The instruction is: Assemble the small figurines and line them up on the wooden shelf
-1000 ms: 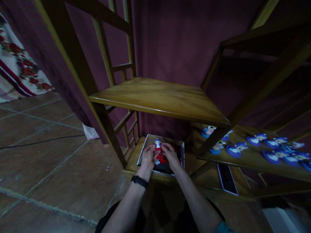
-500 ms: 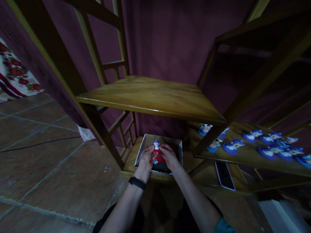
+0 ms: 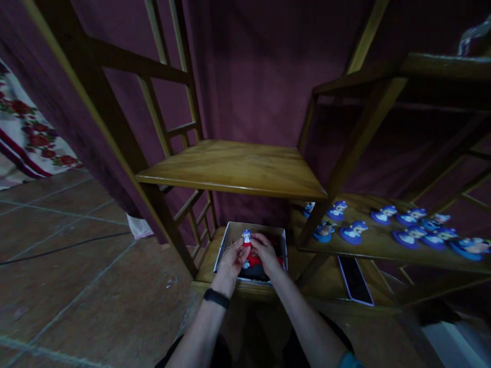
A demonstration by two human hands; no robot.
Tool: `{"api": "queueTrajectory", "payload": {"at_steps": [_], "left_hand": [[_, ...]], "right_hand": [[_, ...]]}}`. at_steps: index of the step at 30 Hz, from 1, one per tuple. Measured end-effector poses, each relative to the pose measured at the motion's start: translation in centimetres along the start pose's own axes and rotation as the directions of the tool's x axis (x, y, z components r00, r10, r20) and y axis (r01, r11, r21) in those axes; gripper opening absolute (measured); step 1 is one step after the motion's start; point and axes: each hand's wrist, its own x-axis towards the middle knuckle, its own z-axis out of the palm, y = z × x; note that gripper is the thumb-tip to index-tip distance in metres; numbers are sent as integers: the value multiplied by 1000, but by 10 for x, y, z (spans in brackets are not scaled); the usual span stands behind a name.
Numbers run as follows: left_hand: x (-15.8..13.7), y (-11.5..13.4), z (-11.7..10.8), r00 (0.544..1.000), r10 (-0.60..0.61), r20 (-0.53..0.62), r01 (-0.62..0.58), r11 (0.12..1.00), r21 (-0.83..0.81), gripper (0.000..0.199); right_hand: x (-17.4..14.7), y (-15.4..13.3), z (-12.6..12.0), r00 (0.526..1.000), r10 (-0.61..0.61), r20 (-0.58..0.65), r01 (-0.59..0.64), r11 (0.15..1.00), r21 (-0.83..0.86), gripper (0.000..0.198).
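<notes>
- Shelf (image 3: 233, 168): bare wooden board, at 12 o'clock above the hands.
- Box (image 3: 226, 243): open, on the bottom board under that shelf.
- Left hand (image 3: 230, 258): fingers closed on the figurine from 9 o'clock.
- Right hand (image 3: 266, 253): fingers closed on it from 3 o'clock.
- Figurine (image 3: 247, 238): blue-capped, red-bodied, upright over the box, pinched between both hands.

So the wooden shelf unit (image 3: 238, 166) has a bare middle board above the hands. Right under the hands, its lowest board (image 3: 207, 258) carries an open white cardboard box (image 3: 229, 236). To the right of the hands, a side shelf (image 3: 383, 245) holds rows of little blue-capped figurines (image 3: 353, 232), and below that lies a dark flat phone (image 3: 355, 281).
</notes>
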Motion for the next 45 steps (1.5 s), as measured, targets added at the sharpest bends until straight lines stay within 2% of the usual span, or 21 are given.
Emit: {"api": "queueTrajectory", "payload": {"at_steps": [4, 7, 11, 14, 19, 22, 26, 30, 38, 40, 43, 45], "left_hand": [[-18, -3, 2, 997, 44, 65, -46, 999, 27, 10], [-40, -13, 8, 992, 101, 78, -105, 993, 51, 12], [-79, -34, 22, 969, 231, 87, -235, 971, 38, 16], [-114, -47, 32, 919, 384, 85, -388, 921, 27, 20], [-171, -61, 37, 799, 594, 98, -602, 789, 122, 23], [-201, -66, 35, 751, 650, 116, -660, 737, 148, 21], [-233, -75, 31, 725, 669, 164, -689, 707, 160, 22], [-258, -81, 30, 745, 648, 157, -667, 726, 169, 25], [-285, -87, 28, 745, 653, 140, -667, 723, 181, 24], [-288, -87, 27, 775, 620, 125, -632, 761, 145, 23], [-290, -84, 24, 861, 497, 107, -506, 859, 79, 24], [-290, -82, 22, 914, 391, 107, -399, 915, 64, 23]], "right_hand": [[-10, -4, -4, 999, -34, -23, 34, 999, -7, 35], [-26, -14, -7, 999, -37, 35, 37, 999, 20, 32], [-59, -37, -9, 987, -131, 93, 135, 990, -32, 31], [-90, -56, -9, 978, -182, 101, 188, 981, -56, 35], [-144, -83, -10, 962, -252, 102, 264, 954, -142, 42], [-175, -92, -11, 943, -314, 108, 330, 924, -195, 43], [-208, -102, -13, 914, -396, 92, 403, 854, -329, 42], [-231, -113, -16, 882, -462, 99, 457, 783, -422, 35], [-257, -128, -19, 894, -422, 149, 440, 764, -473, 33], [-262, -131, -21, 909, -363, 205, 417, 801, -429, 35], [-268, -134, -26, 926, -232, 298, 335, 868, -367, 36], [-269, -134, -29, 941, -192, 280, 288, 888, -359, 33]]}}
